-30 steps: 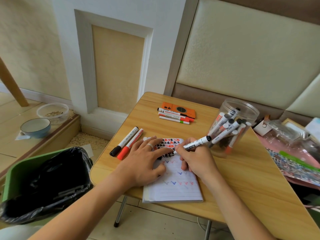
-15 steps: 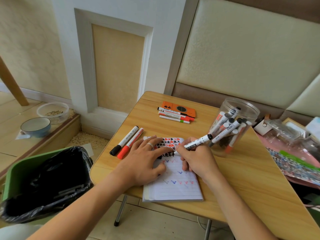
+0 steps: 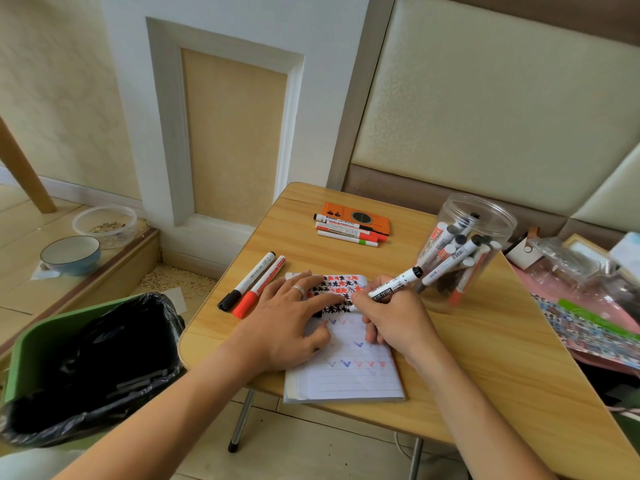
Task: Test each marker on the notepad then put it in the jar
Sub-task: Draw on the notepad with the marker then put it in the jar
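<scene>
At frame centre, the right hand [image 3: 394, 320] pinched a marker [image 3: 394, 284] with its tip on the notepad [image 3: 349, 379]; the left hand [image 3: 287, 323] lay flat, grip released, pressing the page.

My right hand [image 3: 391, 322] covers the tip of the marker [image 3: 393, 288], so I can't see it meet the notepad [image 3: 349, 379]. My left hand [image 3: 287, 327] hides the page's left side. The marker labels are too small to read. The jar [image 3: 464, 251] bottom blurs; perhaps caps lie there.
</scene>
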The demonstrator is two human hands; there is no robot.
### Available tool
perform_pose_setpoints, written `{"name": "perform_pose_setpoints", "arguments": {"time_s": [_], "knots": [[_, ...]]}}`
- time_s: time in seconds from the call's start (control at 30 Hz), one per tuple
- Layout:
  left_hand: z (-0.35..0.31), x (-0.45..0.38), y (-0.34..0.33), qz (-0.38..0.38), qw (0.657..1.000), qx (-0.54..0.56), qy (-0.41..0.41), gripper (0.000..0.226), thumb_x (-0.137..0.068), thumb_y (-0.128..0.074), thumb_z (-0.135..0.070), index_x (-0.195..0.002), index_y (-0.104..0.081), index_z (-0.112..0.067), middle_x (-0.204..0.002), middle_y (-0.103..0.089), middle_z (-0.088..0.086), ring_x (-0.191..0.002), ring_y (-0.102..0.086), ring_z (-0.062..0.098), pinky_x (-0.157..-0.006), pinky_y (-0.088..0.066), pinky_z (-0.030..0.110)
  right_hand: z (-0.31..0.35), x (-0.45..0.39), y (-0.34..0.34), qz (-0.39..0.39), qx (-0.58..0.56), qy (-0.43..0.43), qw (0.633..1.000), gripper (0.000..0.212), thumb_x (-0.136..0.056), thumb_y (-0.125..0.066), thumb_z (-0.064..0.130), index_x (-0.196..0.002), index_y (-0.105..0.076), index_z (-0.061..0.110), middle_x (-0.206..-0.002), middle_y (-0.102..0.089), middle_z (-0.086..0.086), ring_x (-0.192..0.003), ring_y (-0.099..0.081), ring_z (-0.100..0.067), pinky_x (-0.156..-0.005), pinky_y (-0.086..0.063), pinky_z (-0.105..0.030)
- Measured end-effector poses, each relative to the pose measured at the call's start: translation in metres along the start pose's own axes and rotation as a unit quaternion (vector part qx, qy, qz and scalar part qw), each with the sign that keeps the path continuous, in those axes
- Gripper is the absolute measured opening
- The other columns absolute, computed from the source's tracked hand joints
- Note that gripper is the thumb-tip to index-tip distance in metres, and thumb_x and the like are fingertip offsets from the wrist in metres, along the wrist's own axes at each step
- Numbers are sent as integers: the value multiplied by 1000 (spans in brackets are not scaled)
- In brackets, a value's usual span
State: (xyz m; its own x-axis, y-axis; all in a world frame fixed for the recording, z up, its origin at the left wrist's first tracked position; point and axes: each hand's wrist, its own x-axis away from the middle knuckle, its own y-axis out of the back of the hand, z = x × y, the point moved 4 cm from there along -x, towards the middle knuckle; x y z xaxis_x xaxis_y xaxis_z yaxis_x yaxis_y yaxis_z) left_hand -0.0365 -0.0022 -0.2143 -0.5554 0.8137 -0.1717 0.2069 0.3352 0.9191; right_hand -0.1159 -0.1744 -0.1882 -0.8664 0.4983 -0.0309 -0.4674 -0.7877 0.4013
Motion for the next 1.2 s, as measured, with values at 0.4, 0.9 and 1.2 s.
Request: {"name": "perform_pose_setpoints", "arguments": {"time_s": [0.4,0.9,1.2], "knots": [[-2,2,5,-34,999,25,2,65,-85,-34,-58,-149,-30,-48,-156,-31,-9,-147,-22,14,-122,-11,40,-2,-4,-1,-4,-6,9,1000,14,-94,-70,17,-85,-63,9,-56,-60,-7,-42,-57,-23,-40,-39,-24],[-2,7,13,-152,988,23,14,20,-83,-49,-36,-102,-53,-32,-104,-45,-11,-101,-41,13,-91,-40,39,6,6,-4,11,-82,0,997,15,-96,-70,16,-87,-61,8,-58,-59,-6,-40,-55,-21,-38,-35,-24],[-6,10,18,-202,978,40,-31,13,-97,-55,-28,-110,-52,-28,-104,-48,-13,-96,-44,11,-84,-36,30,19,18,-19,20,-156,13,987,16,-96,-71,18,-89,-61,8,-63,-60,-8,-40,-53,-19,-39,-33,-25]]}}
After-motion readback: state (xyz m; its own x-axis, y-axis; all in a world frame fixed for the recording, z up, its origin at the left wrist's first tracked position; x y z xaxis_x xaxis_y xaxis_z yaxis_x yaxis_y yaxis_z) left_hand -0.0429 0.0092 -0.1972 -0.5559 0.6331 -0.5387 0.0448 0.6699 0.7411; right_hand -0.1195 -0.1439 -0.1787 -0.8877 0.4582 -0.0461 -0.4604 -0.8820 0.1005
